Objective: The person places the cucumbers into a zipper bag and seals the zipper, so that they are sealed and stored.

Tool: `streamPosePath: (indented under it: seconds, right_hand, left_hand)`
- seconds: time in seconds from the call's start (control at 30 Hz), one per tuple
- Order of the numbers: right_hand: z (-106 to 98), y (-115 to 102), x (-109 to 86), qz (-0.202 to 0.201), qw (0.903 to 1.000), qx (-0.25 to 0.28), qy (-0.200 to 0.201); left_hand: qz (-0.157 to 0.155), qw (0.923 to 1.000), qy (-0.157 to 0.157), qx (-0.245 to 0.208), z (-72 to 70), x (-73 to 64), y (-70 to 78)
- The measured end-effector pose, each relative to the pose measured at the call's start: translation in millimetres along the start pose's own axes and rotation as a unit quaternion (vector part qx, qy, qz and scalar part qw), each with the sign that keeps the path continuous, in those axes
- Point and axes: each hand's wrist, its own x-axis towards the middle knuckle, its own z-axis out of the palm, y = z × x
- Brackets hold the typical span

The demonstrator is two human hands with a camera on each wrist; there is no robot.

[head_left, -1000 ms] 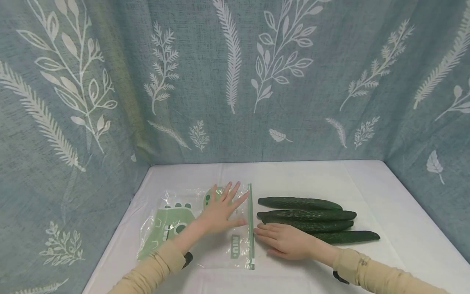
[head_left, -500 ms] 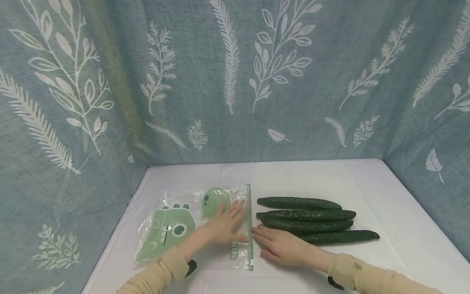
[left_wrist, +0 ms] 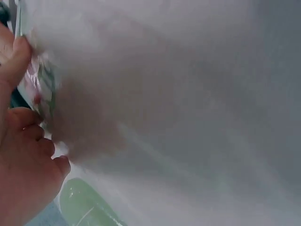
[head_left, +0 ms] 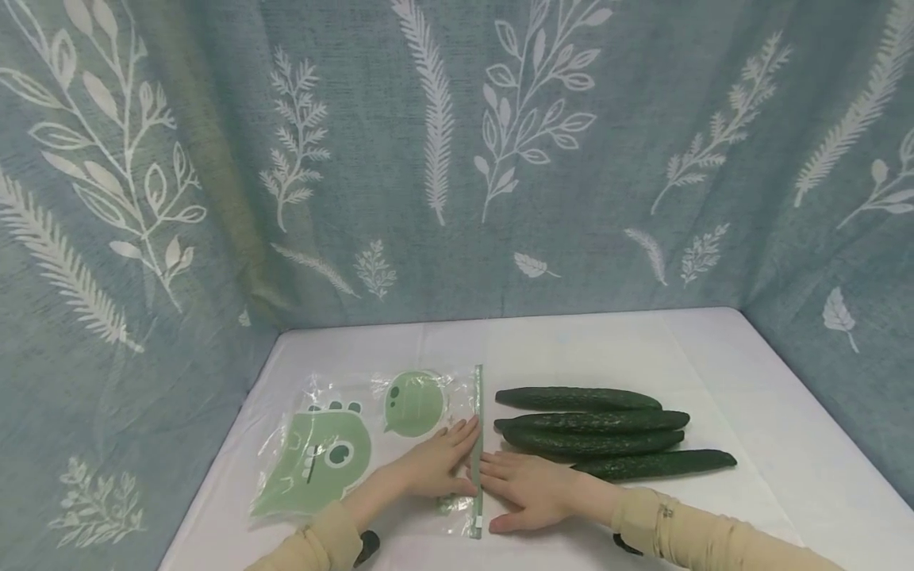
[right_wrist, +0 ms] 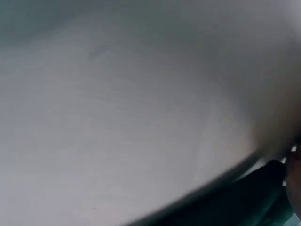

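Observation:
A clear zip bag (head_left: pixel 328 460) printed with green cartoon shapes lies flat, its green zip strip (head_left: pixel 478 396) facing right. My left hand (head_left: pixel 435 464) rests on the bag, fingertips right at the strip and thumb spread below. In the left wrist view, the thumb and fingers of that hand (left_wrist: pixel 28 174) stand either side of slightly bunched plastic. From the right, my right hand (head_left: pixel 535 485) lies palm down with straight fingers reaching the strip, fingertips close to the left hand. Behind it lie several dark green cucumbers (head_left: pixel 593 420), the nearest partly hidden by the hand.
A white cloth covers the table (head_left: pixel 714 523). Blue-green curtains (head_left: pixel 628 159) with white leaf prints stand at the back and both sides. In the right wrist view, a dark cucumber (right_wrist: pixel 225 202) fills the lower right, with a bit of my hand beside it.
My left hand has come down and nearer along the strip, its spread fingers drawing together. The right hand has moved left and slightly nearer, to the strip. The cucumbers stay in place.

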Motion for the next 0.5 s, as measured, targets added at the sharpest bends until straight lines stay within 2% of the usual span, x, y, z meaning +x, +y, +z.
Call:
streamPosePath:
  seconds: [0.3,0.5]
  right_hand:
    - [-6.6,-3.2,1.2,-0.002,0.9997,-0.024,-0.009]
    - [-6.2,-1.5,1.7,0.002,0.9995,-0.025,-0.016]
  left_hand:
    - [0.010,0.9982,0.028,-0.053,8.7,-1.0,-1.4]
    - [0.014,0.9975,0.057,-0.040,10.4,-0.4,-3.5]
